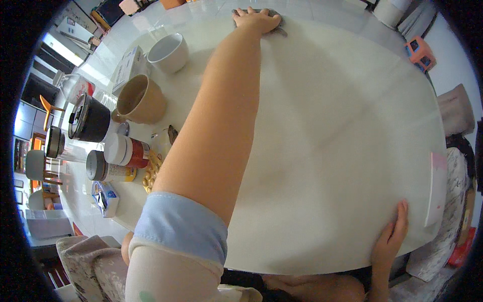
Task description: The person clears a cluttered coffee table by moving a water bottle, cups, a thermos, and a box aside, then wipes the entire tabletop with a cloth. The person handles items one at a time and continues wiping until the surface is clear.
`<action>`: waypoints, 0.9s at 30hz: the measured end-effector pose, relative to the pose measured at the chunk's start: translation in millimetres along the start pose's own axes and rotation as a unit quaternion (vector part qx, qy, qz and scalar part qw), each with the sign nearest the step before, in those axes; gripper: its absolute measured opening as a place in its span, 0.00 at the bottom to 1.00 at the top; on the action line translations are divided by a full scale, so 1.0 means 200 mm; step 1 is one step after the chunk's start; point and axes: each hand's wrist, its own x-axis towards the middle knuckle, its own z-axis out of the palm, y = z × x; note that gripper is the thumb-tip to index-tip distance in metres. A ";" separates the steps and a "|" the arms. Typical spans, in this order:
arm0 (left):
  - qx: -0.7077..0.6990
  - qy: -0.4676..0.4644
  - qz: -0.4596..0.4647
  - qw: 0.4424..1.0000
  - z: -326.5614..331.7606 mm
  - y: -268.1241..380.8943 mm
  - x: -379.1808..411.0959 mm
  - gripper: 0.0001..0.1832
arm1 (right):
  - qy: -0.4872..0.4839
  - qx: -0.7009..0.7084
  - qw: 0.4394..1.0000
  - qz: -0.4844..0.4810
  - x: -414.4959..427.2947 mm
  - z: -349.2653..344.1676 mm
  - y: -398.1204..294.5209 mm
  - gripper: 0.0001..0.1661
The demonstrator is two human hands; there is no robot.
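Note:
My left hand is stretched to the far edge of a pale round table, palm down with fingers spread. Beneath it lies a dark grey cloth, mostly covered by the hand, its edge and a corner showing. Bent fingertips press on the cloth. At the near right, my right hand rests on the tabletop by the rim, holding nothing, its thumb apart from the fingers. A flat pink-and-white box lies just right of it.
Along the left side stand a white bowl, a brown mug, a black lidded cup, a red-labelled jar, a grey-capped jar, a blue-and-white box and a clear plastic jug. A blister pack lies beside my left forearm.

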 end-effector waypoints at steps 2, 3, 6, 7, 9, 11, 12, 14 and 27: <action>0.015 -0.003 -0.028 0.999 -0.03 0.00 -0.04 0.35 | 0.006 0.013 1.000 -0.016 -0.01 0.00 0.02 0.32; 0.025 -0.003 -0.042 0.999 -0.06 -0.01 -0.07 0.35 | 0.009 0.023 0.999 -0.025 -0.01 0.01 0.03 0.32; -0.012 0.035 -0.068 0.997 -0.06 -0.03 -0.18 0.36 | 0.018 0.010 0.999 -0.025 -0.01 0.00 0.02 0.31; -0.010 0.031 -0.074 0.997 -0.08 -0.06 -0.22 0.36 | 0.021 0.015 0.999 -0.029 -0.01 0.00 0.02 0.30; -0.005 0.020 -0.086 0.996 -0.12 -0.11 -0.31 0.36 | 0.024 0.026 0.999 -0.036 -0.01 0.02 0.03 0.29; -0.006 0.011 -0.094 0.995 -0.15 -0.13 -0.41 0.36 | 0.027 0.034 0.999 -0.026 -0.02 0.03 0.05 0.29; -0.007 0.006 -0.091 0.996 -0.15 -0.12 -0.47 0.36 | 0.029 0.034 0.999 -0.018 -0.03 0.03 0.05 0.28; -0.008 0.003 -0.096 0.995 -0.18 -0.17 -0.60 0.35 | 0.032 0.025 0.999 -0.019 -0.03 0.03 0.04 0.28; -0.021 0.008 -0.079 0.997 -0.25 -0.26 -1.09 0.37 | 0.071 -0.009 0.996 -0.060 0.01 0.14 0.18 0.27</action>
